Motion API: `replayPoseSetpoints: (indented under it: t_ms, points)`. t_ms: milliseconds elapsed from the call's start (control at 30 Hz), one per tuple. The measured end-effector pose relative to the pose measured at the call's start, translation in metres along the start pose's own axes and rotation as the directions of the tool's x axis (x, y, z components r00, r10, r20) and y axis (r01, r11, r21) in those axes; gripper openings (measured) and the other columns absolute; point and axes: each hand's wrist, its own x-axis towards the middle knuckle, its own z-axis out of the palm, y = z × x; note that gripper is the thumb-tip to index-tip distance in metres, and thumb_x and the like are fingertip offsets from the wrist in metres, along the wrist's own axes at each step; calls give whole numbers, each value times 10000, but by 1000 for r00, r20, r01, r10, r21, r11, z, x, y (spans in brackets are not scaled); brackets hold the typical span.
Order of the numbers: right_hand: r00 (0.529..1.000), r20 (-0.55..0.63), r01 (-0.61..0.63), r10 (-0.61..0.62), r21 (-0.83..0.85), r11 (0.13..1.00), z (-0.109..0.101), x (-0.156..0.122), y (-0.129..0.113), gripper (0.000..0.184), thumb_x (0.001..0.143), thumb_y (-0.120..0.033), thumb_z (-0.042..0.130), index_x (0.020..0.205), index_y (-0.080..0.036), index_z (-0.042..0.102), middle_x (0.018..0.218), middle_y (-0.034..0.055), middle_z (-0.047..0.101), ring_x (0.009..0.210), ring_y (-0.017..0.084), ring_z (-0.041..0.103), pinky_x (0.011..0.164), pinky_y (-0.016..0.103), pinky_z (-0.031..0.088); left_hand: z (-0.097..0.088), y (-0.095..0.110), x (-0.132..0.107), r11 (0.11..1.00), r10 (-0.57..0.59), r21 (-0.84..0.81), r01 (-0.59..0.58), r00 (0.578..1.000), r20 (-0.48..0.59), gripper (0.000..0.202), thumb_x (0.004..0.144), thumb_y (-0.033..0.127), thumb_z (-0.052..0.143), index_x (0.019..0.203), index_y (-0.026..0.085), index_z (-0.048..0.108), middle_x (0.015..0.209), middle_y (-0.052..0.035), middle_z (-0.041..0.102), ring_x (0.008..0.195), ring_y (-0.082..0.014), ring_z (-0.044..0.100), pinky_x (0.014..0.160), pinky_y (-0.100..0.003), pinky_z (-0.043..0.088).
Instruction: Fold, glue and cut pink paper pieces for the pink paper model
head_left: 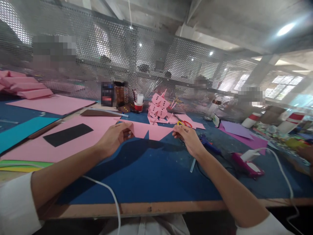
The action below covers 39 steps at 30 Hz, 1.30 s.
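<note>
A strip of pink paper (160, 133) with a V-shaped notch in its lower edge is stretched between my two hands, above the blue tabletop. Its left end is pinched by my left hand (116, 137), thumb and fingers closed on it. My right hand (188, 138) pinches the right end. Just behind the strip stands a cluster of cut pink paper pieces (159, 106) with dark dots. Scissors (187, 124) with red and yellow handles lie beyond my right hand. A blue glue gun (209, 144) rests to the right of that hand.
Pink sheets (31, 148) cover the left side, with a black paper piece (68, 134) on top. A magenta power strip (248, 164) with a white cable sits at right, near purple sheets (234, 130). A brown-lidded jar (119, 94) stands before the perforated metal screen (156, 55).
</note>
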Motion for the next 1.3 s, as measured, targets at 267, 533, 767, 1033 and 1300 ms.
replayPoseSetpoints:
  t_ms: [267, 533, 767, 1033, 1300]
  points:
    - [994, 65, -107, 92, 275, 955, 7, -6, -6, 248, 717, -365, 821, 890, -208, 741, 879, 13, 676, 728, 104, 580, 708, 241, 498, -2, -2, 1, 999, -37, -20, 38, 998, 46, 188, 818, 324, 707, 787, 168, 607, 739, 6, 659, 738, -137, 611, 723, -248, 509]
    - [995, 48, -98, 90, 209, 973, 9, -7, -2, 259, 734, -401, 793, 919, -227, 741, 939, 33, 692, 769, 137, 600, 725, 282, 525, -2, -2, 2, 997, -58, -39, 61, 996, 67, 153, 846, 303, 694, 851, 161, 636, 808, -13, 694, 815, -153, 632, 786, -258, 526]
    - [993, 7, -115, 119, 303, 946, 10, -5, -3, 244, 700, -392, 818, 861, -225, 739, 862, 11, 678, 707, 118, 588, 733, 286, 532, -2, -5, 0, 996, -77, -39, 81, 992, 97, 158, 828, 298, 707, 840, 150, 653, 818, -25, 704, 789, -155, 621, 758, -267, 524]
    - [988, -39, -132, 151, 307, 943, 8, -3, 0, 243, 710, -386, 802, 857, -207, 729, 849, 14, 666, 711, 123, 587, 725, 288, 528, -3, -10, 0, 997, -59, -44, 64, 992, 113, 133, 831, 286, 705, 812, 162, 662, 817, -21, 706, 790, -161, 640, 778, -280, 517]
    - [984, -68, -137, 165, 306, 942, 7, -2, 1, 259, 699, -410, 805, 846, -212, 724, 834, 4, 656, 689, 113, 588, 715, 291, 526, -4, -13, 2, 998, -57, -18, 60, 993, 104, 116, 819, 268, 712, 796, 159, 678, 849, -34, 710, 801, -164, 663, 771, -282, 524]
